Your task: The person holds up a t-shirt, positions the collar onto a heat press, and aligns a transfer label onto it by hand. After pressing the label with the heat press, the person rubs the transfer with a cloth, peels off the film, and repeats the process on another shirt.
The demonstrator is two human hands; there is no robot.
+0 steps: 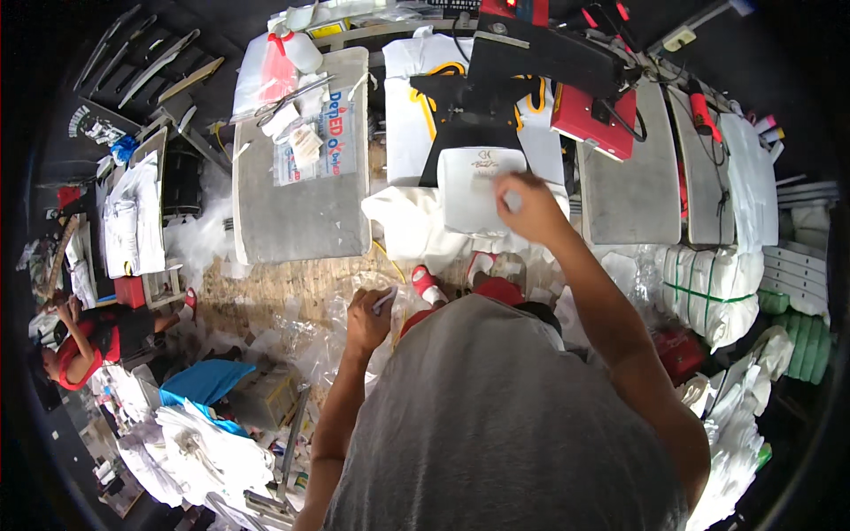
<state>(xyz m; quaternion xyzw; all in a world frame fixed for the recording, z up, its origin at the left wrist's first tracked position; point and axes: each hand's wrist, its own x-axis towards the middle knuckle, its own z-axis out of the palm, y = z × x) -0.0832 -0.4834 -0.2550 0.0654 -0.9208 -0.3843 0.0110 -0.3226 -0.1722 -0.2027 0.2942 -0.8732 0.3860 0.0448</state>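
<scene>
A person in a grey top, seen from above, stands at a row of work surfaces in a cluttered workshop. The right hand (524,208), blurred, is bent with fingers curled at the right edge of a small white rounded-square pad (465,195) bearing small dark print; whether it touches the pad or grips anything, I cannot tell. White cloth (403,215) hangs in folds at the pad's near and left sides. Just beyond stands a black press (549,66), with a red box (580,119) on its right. The left hand (367,324), lower and nearer, well apart from the pad, pinches a small white piece (385,300) above the littered floor (292,292). To the left, a grey surface (297,217) carries scissors (297,97) and a translucent red bottle (279,71). On the right lies a white bundle (704,314) tied with green straps. At the far left, another person (106,341) wears red and black.
</scene>
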